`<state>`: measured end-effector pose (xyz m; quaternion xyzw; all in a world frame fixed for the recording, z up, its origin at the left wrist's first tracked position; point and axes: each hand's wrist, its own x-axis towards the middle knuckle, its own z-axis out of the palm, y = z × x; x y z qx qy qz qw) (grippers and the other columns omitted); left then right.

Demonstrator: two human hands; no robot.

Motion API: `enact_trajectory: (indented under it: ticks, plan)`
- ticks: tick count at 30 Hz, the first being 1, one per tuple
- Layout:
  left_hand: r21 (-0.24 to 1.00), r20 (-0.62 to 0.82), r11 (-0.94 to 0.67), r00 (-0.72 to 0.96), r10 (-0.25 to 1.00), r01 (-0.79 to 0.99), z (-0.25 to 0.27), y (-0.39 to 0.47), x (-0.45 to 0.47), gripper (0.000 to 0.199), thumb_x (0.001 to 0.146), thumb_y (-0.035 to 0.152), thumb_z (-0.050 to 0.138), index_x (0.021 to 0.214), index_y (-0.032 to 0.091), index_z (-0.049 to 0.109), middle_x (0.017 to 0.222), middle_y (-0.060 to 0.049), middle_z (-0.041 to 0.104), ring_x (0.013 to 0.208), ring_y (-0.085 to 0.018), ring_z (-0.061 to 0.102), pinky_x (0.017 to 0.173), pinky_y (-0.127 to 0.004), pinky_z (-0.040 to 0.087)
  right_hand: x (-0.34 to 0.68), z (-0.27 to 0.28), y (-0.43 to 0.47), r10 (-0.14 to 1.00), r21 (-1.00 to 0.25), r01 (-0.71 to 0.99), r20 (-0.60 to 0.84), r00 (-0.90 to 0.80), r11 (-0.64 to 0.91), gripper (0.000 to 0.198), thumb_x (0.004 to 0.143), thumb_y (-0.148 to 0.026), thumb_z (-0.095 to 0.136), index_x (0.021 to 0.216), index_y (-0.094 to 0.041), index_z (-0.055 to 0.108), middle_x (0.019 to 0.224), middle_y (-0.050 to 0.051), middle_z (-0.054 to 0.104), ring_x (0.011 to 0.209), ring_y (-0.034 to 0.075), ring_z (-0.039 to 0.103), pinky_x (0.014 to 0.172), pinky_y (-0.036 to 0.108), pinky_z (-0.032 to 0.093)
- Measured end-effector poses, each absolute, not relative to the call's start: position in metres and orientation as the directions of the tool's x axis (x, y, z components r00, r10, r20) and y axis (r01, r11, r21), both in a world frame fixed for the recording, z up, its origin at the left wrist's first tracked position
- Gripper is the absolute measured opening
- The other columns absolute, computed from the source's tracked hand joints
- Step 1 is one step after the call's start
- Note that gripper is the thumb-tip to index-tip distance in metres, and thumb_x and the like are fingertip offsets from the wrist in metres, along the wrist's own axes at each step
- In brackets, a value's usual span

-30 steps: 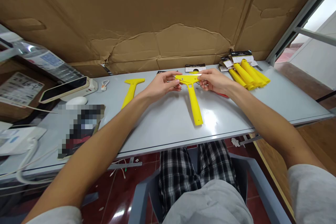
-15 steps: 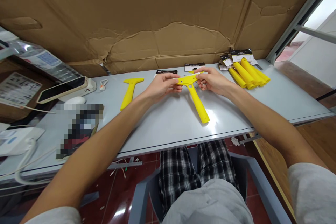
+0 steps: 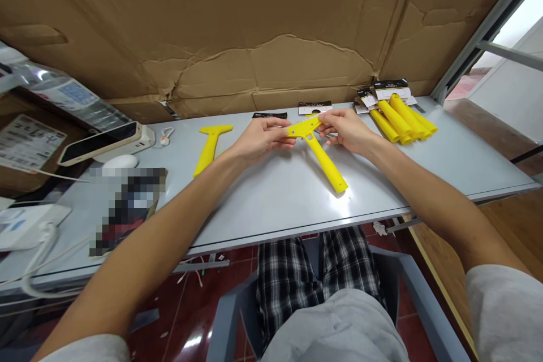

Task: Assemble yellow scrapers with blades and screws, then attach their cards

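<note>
Above the table, a yellow T-shaped scraper (image 3: 324,161) hangs between my hands, its handle slanting down to the right toward me. My left hand (image 3: 265,138) pinches the left end of its head. On the head's right end, my right hand (image 3: 345,130) grips with thumb and index finger, the other fingers curled beneath. A pale strip, perhaps a blade, shows along the head's upper edge. Left of my left hand, a second yellow scraper (image 3: 208,150) lies on the table. Behind my hands lie black packaging cards (image 3: 314,107), partly hidden.
Several yellow handles with header cards (image 3: 405,116) lie at the back right of the table (image 3: 263,203). To the left are a phone (image 3: 99,144), a white mouse (image 3: 120,162), a plastic bottle (image 3: 68,93) and white cables. A cardboard sheet (image 3: 271,28) stands behind.
The scraper has turned slightly between my hands. Its handle end has swung right and a little up, and the right end of its head has risen.
</note>
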<state>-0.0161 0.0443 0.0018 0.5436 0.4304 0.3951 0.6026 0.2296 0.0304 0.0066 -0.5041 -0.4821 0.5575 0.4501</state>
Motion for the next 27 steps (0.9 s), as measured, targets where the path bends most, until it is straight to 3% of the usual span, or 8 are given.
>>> enact_trajectory:
  ticks: [4, 9, 14, 18, 27]
  plan:
    - [0.996, -0.077, 0.087, 0.335, 0.939, -0.015, 0.002, 0.044, -0.018, 0.034, 0.092, 0.008, 0.077, 0.125, 0.006, 0.073, 0.096, -0.017, 0.083, 0.081, -0.022, 0.083, 0.095, -0.042, 0.069, 0.231, 0.003, 0.03, 0.999, -0.991, 0.13, 0.016, -0.051, 0.022, 0.017, 0.097, -0.03, 0.076, 0.093, -0.014, 0.074, 0.104, 0.01, 0.074, 0.067, 0.009, 0.062, 0.047, 0.02, 0.049]
    - [0.996, -0.073, 0.087, 0.34, 0.937, -0.027, 0.002, 0.043, -0.018, 0.036, 0.094, 0.007, 0.077, 0.13, 0.004, 0.074, 0.1, -0.019, 0.083, 0.084, -0.023, 0.084, 0.096, -0.043, 0.07, 0.236, -0.005, 0.033, 0.979, -0.921, 0.333, 0.181, -0.097, 0.203, 0.026, 0.099, -0.034, 0.073, 0.082, -0.014, 0.07, 0.083, 0.007, 0.069, 0.066, 0.009, 0.06, 0.043, 0.016, 0.042]
    - [0.996, -0.071, 0.086, 0.324, 0.943, -0.032, 0.002, 0.042, -0.016, 0.031, 0.096, 0.005, 0.074, 0.127, 0.003, 0.075, 0.099, -0.019, 0.083, 0.084, -0.023, 0.084, 0.097, -0.044, 0.07, 0.231, 0.0, 0.032, 0.996, -0.979, 0.2, 0.015, -0.091, 0.033, 0.018, 0.101, -0.029, 0.07, 0.091, -0.013, 0.071, 0.101, 0.012, 0.075, 0.07, 0.011, 0.067, 0.047, 0.021, 0.053]
    - [0.996, -0.054, 0.074, 0.31, 0.949, -0.052, 0.002, 0.04, -0.015, 0.028, 0.093, 0.005, 0.076, 0.122, 0.005, 0.075, 0.1, -0.018, 0.083, 0.084, -0.023, 0.084, 0.098, -0.045, 0.069, 0.227, 0.006, 0.027, 0.979, -0.991, 0.031, -0.137, -0.152, -0.134, 0.019, 0.104, -0.028, 0.065, 0.096, -0.012, 0.07, 0.094, 0.012, 0.073, 0.066, 0.012, 0.066, 0.052, 0.024, 0.057]
    - [0.986, -0.137, 0.155, 0.234, 0.962, -0.063, 0.006, 0.036, -0.006, 0.034, 0.092, 0.003, 0.069, 0.126, 0.003, 0.068, 0.088, -0.016, 0.081, 0.075, -0.022, 0.082, 0.088, -0.039, 0.069, 0.227, -0.003, 0.034, 0.972, -0.981, -0.075, -0.167, -0.165, -0.182, 0.008, 0.098, -0.014, 0.06, 0.091, -0.011, 0.064, 0.08, 0.011, 0.072, 0.061, 0.012, 0.066, 0.055, 0.024, 0.058]
